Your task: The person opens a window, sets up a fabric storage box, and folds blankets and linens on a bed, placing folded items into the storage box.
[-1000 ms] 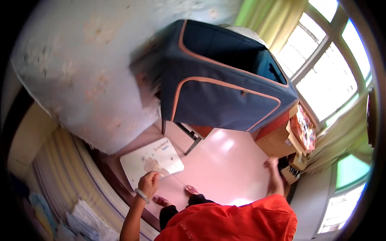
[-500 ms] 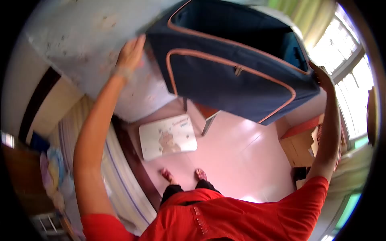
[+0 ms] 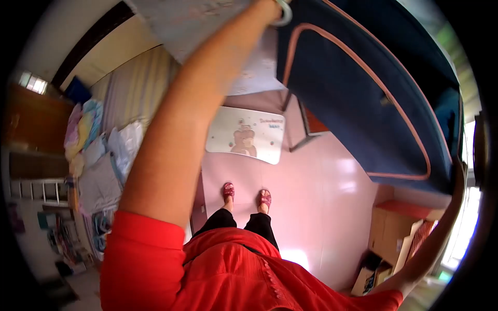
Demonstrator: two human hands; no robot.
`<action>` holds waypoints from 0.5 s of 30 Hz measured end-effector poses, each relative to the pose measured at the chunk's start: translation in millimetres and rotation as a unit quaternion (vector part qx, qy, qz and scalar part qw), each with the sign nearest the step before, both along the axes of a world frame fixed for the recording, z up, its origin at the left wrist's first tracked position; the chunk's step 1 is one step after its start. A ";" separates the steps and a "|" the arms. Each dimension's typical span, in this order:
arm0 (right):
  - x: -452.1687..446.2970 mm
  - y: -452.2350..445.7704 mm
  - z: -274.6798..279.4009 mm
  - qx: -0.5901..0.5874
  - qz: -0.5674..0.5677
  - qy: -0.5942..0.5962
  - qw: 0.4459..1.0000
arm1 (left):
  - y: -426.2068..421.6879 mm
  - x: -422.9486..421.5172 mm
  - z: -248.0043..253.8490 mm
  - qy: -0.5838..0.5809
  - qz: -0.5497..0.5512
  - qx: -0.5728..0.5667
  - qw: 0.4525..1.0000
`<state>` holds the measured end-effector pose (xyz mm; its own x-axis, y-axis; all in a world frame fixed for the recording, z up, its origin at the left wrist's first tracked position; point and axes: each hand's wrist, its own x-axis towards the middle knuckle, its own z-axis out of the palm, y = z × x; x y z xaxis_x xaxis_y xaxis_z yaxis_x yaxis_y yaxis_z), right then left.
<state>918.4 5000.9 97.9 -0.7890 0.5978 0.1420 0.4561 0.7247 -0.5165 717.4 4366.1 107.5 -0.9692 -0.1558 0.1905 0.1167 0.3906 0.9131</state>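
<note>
A large dark blue fabric storage box (image 3: 347,93) with pink-orange piping fills the upper right, its open top facing up and to the right. My left hand (image 3: 270,7) reaches the box's upper left side, cut by the top edge, with its fingers out of view. At the box's lower right corner is my right hand (image 3: 458,168), dark and blurred, its fingers not distinguishable. Below the box, dark metal legs (image 3: 298,122) and a reddish-brown surface (image 3: 315,122) show. A white folding tabletop with a bear print (image 3: 246,136) lies on the pink floor.
A striped bed (image 3: 136,85) with piled clothes (image 3: 101,173) is on the left. Cardboard boxes (image 3: 389,228) stand at the lower right near a bright window (image 3: 466,228). Shelf items (image 3: 67,238) are at the far left. My feet are on the floor (image 3: 321,207).
Both hands have risen from low down to the sides of the blue box. The view has turned, and the box now appears farther right and more steeply tilted.
</note>
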 end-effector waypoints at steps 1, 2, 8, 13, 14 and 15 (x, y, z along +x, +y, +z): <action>3.3 -1.5 -3.0 0.002 0.003 0.040 0.999 | -3.8 22.4 2.7 -0.016 -0.032 0.072 0.997; 15.4 -9.6 -3.2 0.010 0.024 0.066 0.998 | -18.7 1.7 -31.2 -0.092 -0.103 0.243 0.960; 95.9 -82.7 19.3 0.065 0.149 0.152 0.975 | -56.8 148.9 -29.1 -0.007 -0.011 0.291 0.957; 182.3 -159.1 35.1 0.134 0.251 0.188 0.940 | -123.2 253.2 -65.5 0.061 0.029 0.463 0.884; 192.7 -172.9 36.5 0.149 0.271 0.188 0.932 | -141.2 270.7 -69.1 0.064 0.041 0.500 0.863; 208.1 -178.6 34.6 0.164 0.292 0.189 0.923 | -159.5 293.1 -76.0 0.084 0.037 0.519 0.850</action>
<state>1126.5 4822.3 132.5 -0.8200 -0.0377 0.5711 -0.2291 0.9360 -0.2672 1010.5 4206.6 31.6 -0.9223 -0.3835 0.0476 0.2894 -0.6040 0.7426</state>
